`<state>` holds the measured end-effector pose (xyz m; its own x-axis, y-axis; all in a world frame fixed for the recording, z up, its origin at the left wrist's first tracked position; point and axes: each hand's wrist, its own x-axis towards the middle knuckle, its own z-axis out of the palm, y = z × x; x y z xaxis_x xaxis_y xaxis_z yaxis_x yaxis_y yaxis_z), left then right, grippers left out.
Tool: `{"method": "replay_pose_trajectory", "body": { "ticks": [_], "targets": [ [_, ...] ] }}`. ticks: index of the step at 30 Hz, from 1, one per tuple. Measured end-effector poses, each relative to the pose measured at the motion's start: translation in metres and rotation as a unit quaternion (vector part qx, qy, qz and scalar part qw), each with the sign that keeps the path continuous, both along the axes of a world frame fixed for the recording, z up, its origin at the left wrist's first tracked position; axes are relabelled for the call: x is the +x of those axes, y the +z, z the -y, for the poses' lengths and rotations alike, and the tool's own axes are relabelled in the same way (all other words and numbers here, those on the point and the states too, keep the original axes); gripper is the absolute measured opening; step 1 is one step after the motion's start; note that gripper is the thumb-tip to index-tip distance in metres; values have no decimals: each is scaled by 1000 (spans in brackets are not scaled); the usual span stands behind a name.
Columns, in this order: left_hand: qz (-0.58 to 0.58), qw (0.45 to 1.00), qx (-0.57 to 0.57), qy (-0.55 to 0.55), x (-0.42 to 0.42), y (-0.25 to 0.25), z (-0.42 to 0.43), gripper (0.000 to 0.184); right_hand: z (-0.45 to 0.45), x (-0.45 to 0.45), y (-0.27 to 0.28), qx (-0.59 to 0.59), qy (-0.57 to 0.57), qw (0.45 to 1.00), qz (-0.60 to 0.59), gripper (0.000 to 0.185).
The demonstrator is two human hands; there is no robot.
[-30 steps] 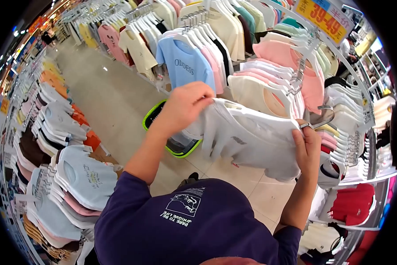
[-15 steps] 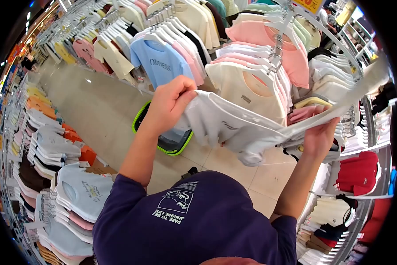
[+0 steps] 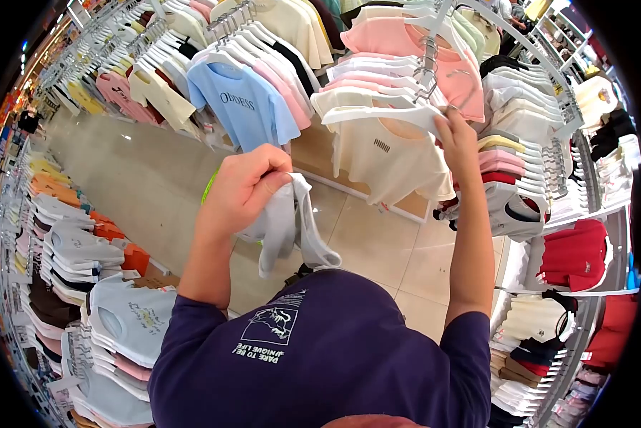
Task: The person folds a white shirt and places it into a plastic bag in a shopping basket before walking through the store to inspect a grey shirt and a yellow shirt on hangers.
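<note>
My left hand (image 3: 245,187) is closed on a whitish T-shirt (image 3: 279,227), which hangs bunched and folded below the fingers in front of my body. In my right hand (image 3: 459,146) is a bare white hanger (image 3: 377,113), gripped near its right end. The hanger lies across the front of a cream T-shirt (image 3: 385,160) with a small dark print, at the front of a row on the rack. Whether the hanger touches that shirt I cannot tell.
A light blue T-shirt (image 3: 242,103) fronts the neighbouring row. Shirts in pale stacks (image 3: 131,314) line the left side, and red garments (image 3: 576,257) hang at the right. A green rim (image 3: 210,185) shows behind my left arm, above the tiled floor (image 3: 363,235).
The T-shirt was spread between both hands; now it hangs from my left hand only. My right hand has moved left and up, with the bare hanger in it.
</note>
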<state>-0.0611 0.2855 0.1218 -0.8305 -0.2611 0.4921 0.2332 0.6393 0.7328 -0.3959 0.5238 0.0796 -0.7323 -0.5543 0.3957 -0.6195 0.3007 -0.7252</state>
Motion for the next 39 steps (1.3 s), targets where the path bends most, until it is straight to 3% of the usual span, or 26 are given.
{"method": "replay_pose_trajectory", "body": {
  "ticks": [5, 11, 14, 15, 18, 21, 24, 30, 33, 36, 39],
  "targets": [
    [-14, 1000, 12, 10, 13, -1, 2, 4, 28, -31, -24, 55, 17, 998, 5, 31],
    [-9, 999, 41, 30, 29, -9, 8, 4, 49, -62, -43, 28, 29, 999, 5, 30],
    [-11, 997, 57, 42, 33, -11, 10, 4, 60, -79, -44, -15, 45, 998, -51, 31],
    [-9, 997, 63, 47, 34, -11, 10, 4, 58, -86, -42, 42, 34, 997, -56, 34],
    [-26, 997, 60, 41, 33, -13, 10, 3, 58, -98, -50, 39, 69, 989, -124, 36],
    [-23, 998, 45, 44, 30, -10, 9, 3, 56, -85, -47, 73, 53, 996, -15, 37],
    [-12, 998, 55, 38, 26, -6, 6, 3, 54, -85, -50, 28, 39, 995, 92, 36],
    [-6, 998, 52, 26, 20, -1, 2, 4, 42, -105, -72, 95, 43, 993, 51, 33],
    [-8, 998, 50, 30, 16, 2, -1, 5, 34, -111, -80, 100, 2, 969, -224, 31],
    [-4, 998, 48, 42, 12, 5, -2, 5, 33, -53, -44, -11, -105, 954, -279, 25],
    [-29, 997, 35, 59, 3, 6, -1, 6, 27, 57, -24, -112, -27, 988, -103, 19]
  ]
}}
